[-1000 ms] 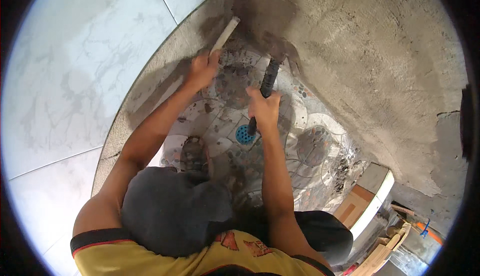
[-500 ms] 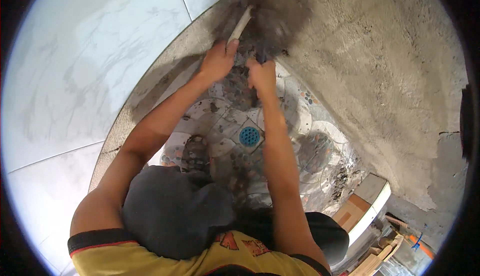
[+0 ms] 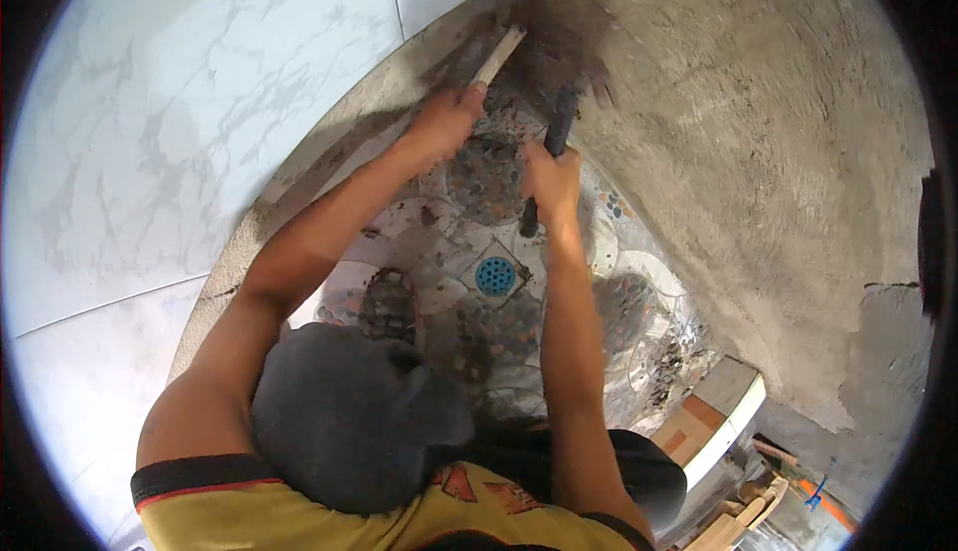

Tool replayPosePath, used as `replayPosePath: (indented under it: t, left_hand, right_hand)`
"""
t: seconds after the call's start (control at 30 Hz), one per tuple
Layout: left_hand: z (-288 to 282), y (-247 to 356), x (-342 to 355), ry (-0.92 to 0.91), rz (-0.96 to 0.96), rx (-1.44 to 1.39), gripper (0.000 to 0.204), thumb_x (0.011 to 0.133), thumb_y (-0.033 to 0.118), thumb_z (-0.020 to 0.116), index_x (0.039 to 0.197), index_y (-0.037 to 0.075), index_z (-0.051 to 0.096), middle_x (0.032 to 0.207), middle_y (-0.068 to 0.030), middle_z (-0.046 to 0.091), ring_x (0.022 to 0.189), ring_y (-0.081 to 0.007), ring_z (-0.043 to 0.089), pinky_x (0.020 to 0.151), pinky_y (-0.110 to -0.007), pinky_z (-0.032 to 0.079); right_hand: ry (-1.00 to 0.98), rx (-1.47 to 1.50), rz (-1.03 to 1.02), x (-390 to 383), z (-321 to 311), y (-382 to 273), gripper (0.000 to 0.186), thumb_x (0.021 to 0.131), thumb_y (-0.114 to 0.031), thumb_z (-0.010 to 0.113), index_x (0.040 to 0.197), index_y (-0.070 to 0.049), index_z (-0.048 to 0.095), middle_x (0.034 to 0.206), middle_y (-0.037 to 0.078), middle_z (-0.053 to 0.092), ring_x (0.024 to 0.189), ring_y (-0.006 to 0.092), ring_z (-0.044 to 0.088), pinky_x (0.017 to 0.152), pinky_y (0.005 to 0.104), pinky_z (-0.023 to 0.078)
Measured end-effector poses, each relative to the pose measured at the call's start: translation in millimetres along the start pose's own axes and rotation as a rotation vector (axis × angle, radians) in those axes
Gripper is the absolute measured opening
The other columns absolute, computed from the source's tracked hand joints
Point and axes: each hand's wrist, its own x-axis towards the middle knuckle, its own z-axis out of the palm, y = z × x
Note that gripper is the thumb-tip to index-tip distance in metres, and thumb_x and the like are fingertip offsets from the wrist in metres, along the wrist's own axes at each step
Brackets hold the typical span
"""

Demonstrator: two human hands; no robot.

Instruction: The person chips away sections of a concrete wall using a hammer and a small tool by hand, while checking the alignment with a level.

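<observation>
My left hand (image 3: 446, 124) is closed round a pale, straight stick (image 3: 501, 55), wooden in look, that points up into the far corner. Its far end meets a dark, smeared patch (image 3: 554, 27) where the walls join. My right hand (image 3: 552, 180) grips the black handle (image 3: 562, 120) of a tool, held slanting, with the butt end sticking out below the fist. Motion blur hides the tool's far end, so its kind cannot be made out. Both arms reach forward, hands apart, above the dirty patterned floor tiles (image 3: 489, 180).
Pale marbled tiles (image 3: 200, 142) cover the left wall; rough cement (image 3: 758, 142) covers the right. A blue round drain cover (image 3: 495, 275) sits in the floor. Rubble (image 3: 667, 366) lies near a raised sill (image 3: 733, 421) at lower right, with wood pieces (image 3: 733, 521) beyond it.
My right hand has drawn back toward me and to the right, bringing the black handle into plain sight. My left hand still holds the stick, slightly shifted in the picture.
</observation>
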Motion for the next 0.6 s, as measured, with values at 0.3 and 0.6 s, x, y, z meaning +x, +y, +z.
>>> replayPosePath:
  t: [0.3, 0.6]
  left_hand:
    - [5.8, -21.1, 22.8, 0.177, 0.317, 0.287, 0.060, 0.102, 0.053, 0.042, 0.100, -0.002, 0.066, 0.083, -0.0240, 0.066, 0.081, -0.0425, 0.065, 0.077, -0.050, 0.049]
    - [14.4, -24.6, 26.5, 0.203, 0.255, 0.256, 0.065, 0.102, 0.055, 0.039, 0.101, -0.004, 0.066, 0.094, -0.0277, 0.067, 0.096, -0.0465, 0.065, 0.087, -0.052, 0.048]
  right_hand:
    - [0.138, 0.281, -0.232, 8.9, 26.8, -0.6, 0.021, 0.081, -0.013, 0.068, 0.067, -0.001, 0.057, 0.051, 0.006, 0.052, 0.040, 0.0160, 0.049, 0.040, 0.0326, 0.037]
    - [0.230, 0.336, -0.209, 18.6, 36.8, -6.1, 0.027, 0.081, -0.015, 0.067, 0.061, -0.001, 0.056, 0.048, 0.006, 0.052, 0.036, 0.0165, 0.046, 0.039, 0.0333, 0.036]
